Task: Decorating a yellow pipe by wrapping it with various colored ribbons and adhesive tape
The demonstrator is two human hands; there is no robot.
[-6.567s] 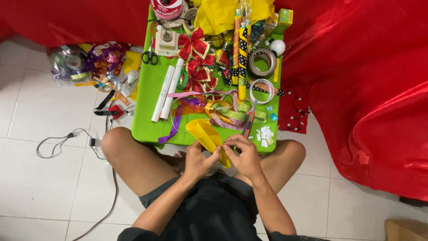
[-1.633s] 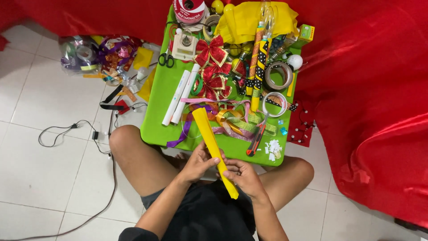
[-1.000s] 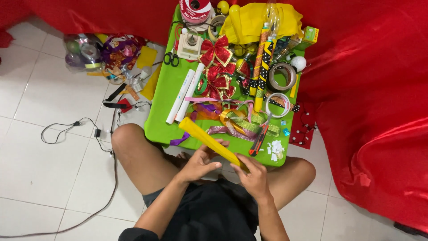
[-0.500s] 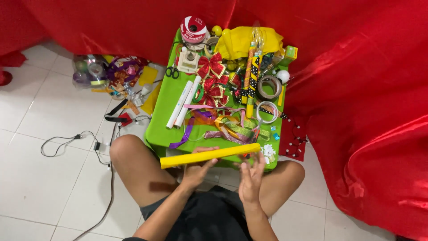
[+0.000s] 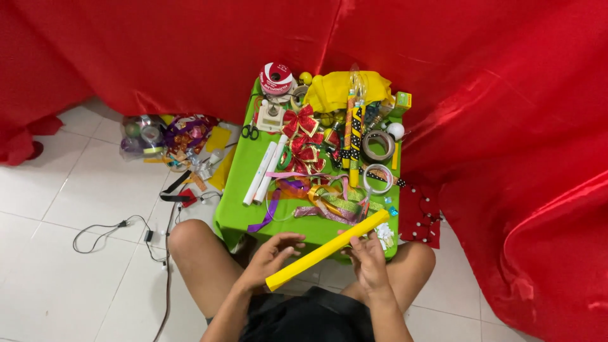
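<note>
— So where does the yellow paper roll (image 5: 327, 249) sit?

— Low in the middle of the frame, slanting from lower left up to upper right, over the near edge of the green table (image 5: 235, 202). Its upper end reaches a small white cluster at the table's lower right corner.

— And the hands?

— The left hand (image 5: 271, 254) is by the lower half of the roll, fingers spread and loosely curled, thumb side touching it rather than clamped round it. The right hand (image 5: 367, 261) is under the upper half, fingers curled against it; whether it grips fully cannot be told.

— What lies beyond?

— Tangled ribbons (image 5: 316, 199) just above the roll, two white rolls (image 5: 263, 171) left of centre, red bows (image 5: 303, 136) higher up, tape rings (image 5: 379, 146) to the right, scissors (image 5: 250, 131) at the upper left of the table. A red cloth (image 5: 494, 95) fills the top and right of the frame, and a black cable (image 5: 120, 226) lies on the white floor at left.
</note>
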